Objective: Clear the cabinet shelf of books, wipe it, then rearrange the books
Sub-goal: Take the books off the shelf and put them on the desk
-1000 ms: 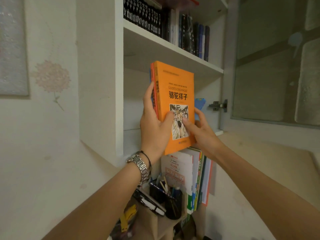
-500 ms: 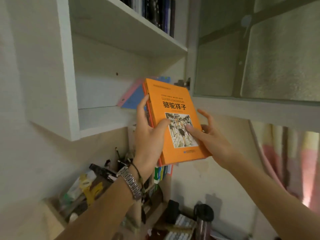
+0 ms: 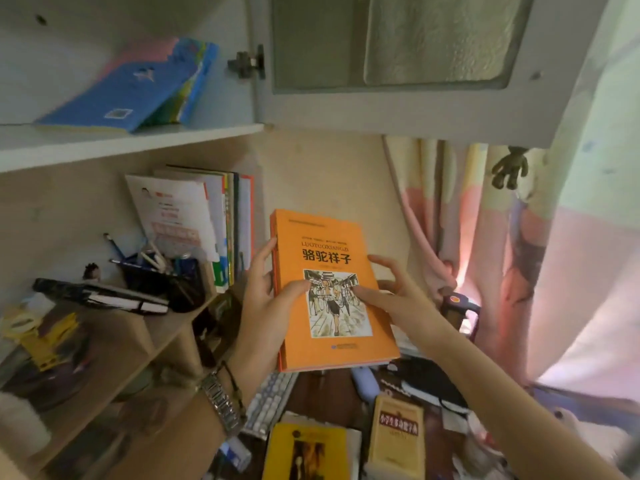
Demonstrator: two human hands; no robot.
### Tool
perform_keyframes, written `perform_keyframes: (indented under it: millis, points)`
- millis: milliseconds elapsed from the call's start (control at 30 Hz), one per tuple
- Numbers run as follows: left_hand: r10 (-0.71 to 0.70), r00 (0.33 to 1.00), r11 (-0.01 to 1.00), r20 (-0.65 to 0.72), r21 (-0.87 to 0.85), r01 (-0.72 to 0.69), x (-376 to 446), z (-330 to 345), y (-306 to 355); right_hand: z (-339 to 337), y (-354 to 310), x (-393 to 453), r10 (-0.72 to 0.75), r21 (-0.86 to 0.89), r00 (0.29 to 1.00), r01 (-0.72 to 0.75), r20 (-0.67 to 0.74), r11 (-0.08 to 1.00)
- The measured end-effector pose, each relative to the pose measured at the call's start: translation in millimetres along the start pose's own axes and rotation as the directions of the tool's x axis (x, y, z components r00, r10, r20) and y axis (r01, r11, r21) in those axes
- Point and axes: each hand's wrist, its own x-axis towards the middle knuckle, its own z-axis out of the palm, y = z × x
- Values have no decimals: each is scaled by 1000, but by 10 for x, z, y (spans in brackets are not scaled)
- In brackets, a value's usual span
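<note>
At the bottom edge, on the cluttered dark table, lie a yellow paperback with a dark cover picture and, just beside it to the right, a thick tan dictionary with a red title band. A white and blue keyboard shows between the wrist and the table's clutter.

Above these, both hands hold up a small stack of orange paperback books, cover toward the camera, tilted slightly. The left hand, with a metal watch on the wrist, grips the spine side, thumb across the cover and fingers curled round the back. The right hand clasps the opposite edge, thumb pressed on the cover picture, fingers spread behind.

Farther left, a wooden rack carries a black pen holder and a row of upright workbooks.

Highest and farthest, the white cabinet shelf holds a blue paperback leaning against other thin books, next to the open frosted-glass cabinet door.
</note>
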Motion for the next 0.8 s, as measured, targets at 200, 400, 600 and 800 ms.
perform_keyframes:
  millis: [200, 400, 600, 800]
  points:
    - [-158, 982, 987, 107, 15, 157, -236, 263, -538, -327, 555, -365, 128, -23, 987, -131, -95, 991]
    - [-259, 940, 965, 220, 111, 239, -515, 581, -1064, -656, 1009, -798, 215, -3, 947, -222, -238, 975]
    - [-376, 863, 922, 338, 227, 313, -810, 870, -1597, -915, 1497, -1242, 315, 9, 882, -333, -349, 943]
    - [-481, 756, 862, 445, 395, 316, -1020, 1148, -2119, -1127, 1923, -1698, 401, 90, 813, -403, -422, 911]
